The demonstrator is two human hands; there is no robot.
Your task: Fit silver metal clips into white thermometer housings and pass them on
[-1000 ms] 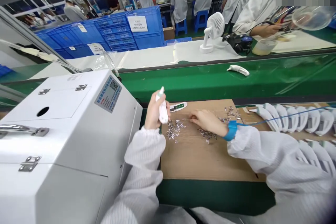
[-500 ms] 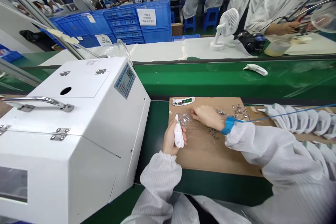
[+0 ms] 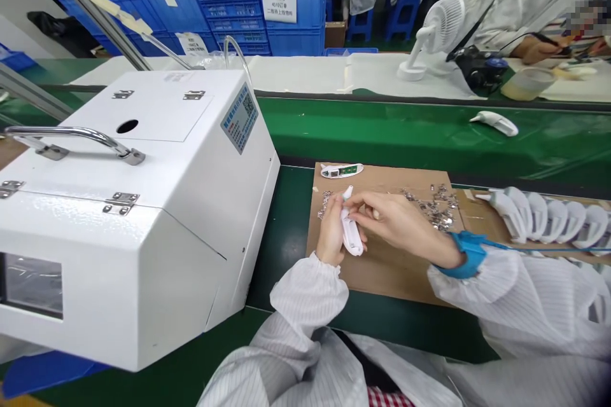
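My left hand (image 3: 330, 235) is wrapped around a white ear thermometer (image 3: 352, 239), its narrow tip pointing away from me. My right hand (image 3: 401, 221), with a blue wrist strap (image 3: 470, 254), reaches in from the right. Its thumb and fingertips pinch together against the upper part of the thermometer; whatever lies between them is hidden. Small shiny metal parts (image 3: 442, 208) are scattered to the right behind my right hand, and more lie left of my left hand. A half shell with a green circuit board (image 3: 342, 170) rests at the cardboard's far edge.
Cardboard (image 3: 391, 280) covers the bench under my hands. A large white machine box (image 3: 191, 254) stands on the left. Rows of white housings (image 3: 556, 216) lie at right. Beyond the green belt (image 3: 382, 130), holding one white thermometer (image 3: 496, 122), are a fan (image 3: 442, 25) and a co-worker's hand (image 3: 537, 49).
My right hand has left the metal parts and come to the thermometer, fingers now on its upper part. My left hand still holds the thermometer. The camera view has tilted down.
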